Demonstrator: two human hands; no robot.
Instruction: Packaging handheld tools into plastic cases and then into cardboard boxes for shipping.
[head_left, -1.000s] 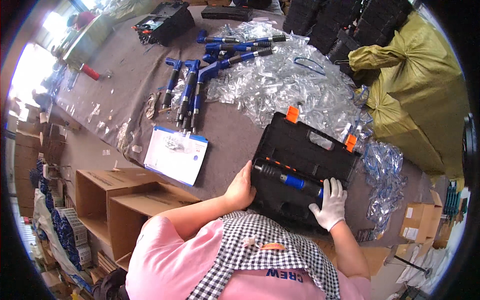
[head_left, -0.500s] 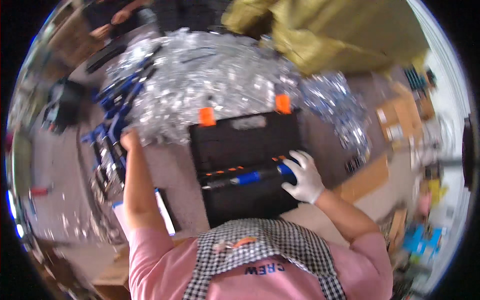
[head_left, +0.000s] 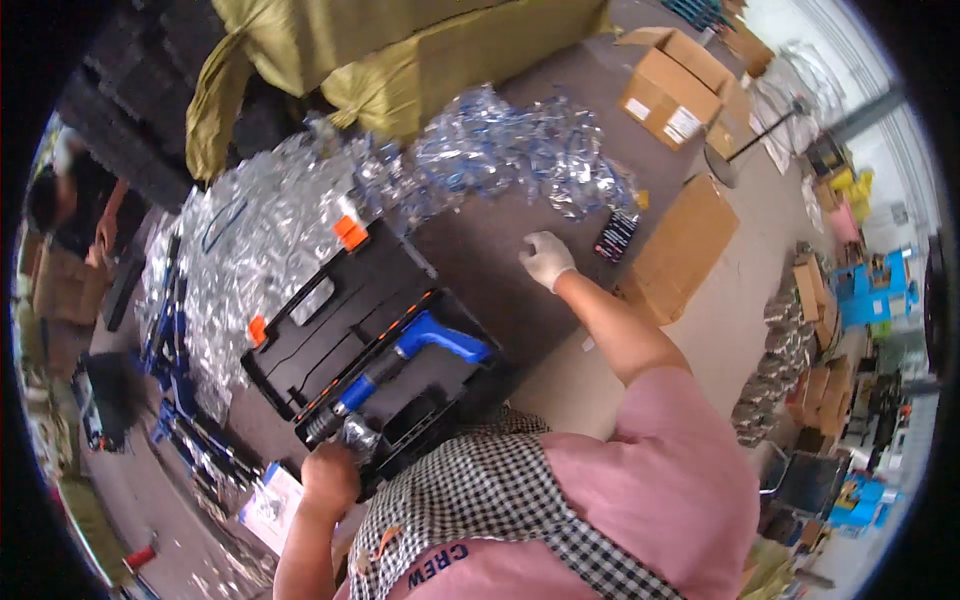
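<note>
An opened black plastic case [head_left: 310, 385] lies tilted in front of me. In its near half sits a blue pistol-grip tool [head_left: 440, 337] with a blue and black barrel [head_left: 355, 392]. My bare left hand [head_left: 332, 478] is closed at the case's near left corner, against a crinkled clear plastic bag [head_left: 360, 436]; its fingertips are partly hidden. My right hand [head_left: 548, 260], in a white glove, reaches over the table to the right of the case. Its fingers are loosely bent and apart, with nothing visible in them. Nearest to it lies a small black set of parts [head_left: 616, 237].
Clear plastic bags [head_left: 260, 215] are heaped beyond the case, blue-tinted ones [head_left: 510, 150] farther right. Long blue and black tools [head_left: 175, 340] lie left, near a clipboard [head_left: 272, 508]. A cardboard sheet [head_left: 685, 250] and open box [head_left: 670, 90] are right. Another person's hand [head_left: 104, 235] shows far left.
The view has turned right. My right hand has left the blue tool in the case and moved out rightward. My left hand has come from the blue tools to the case's corner.
</note>
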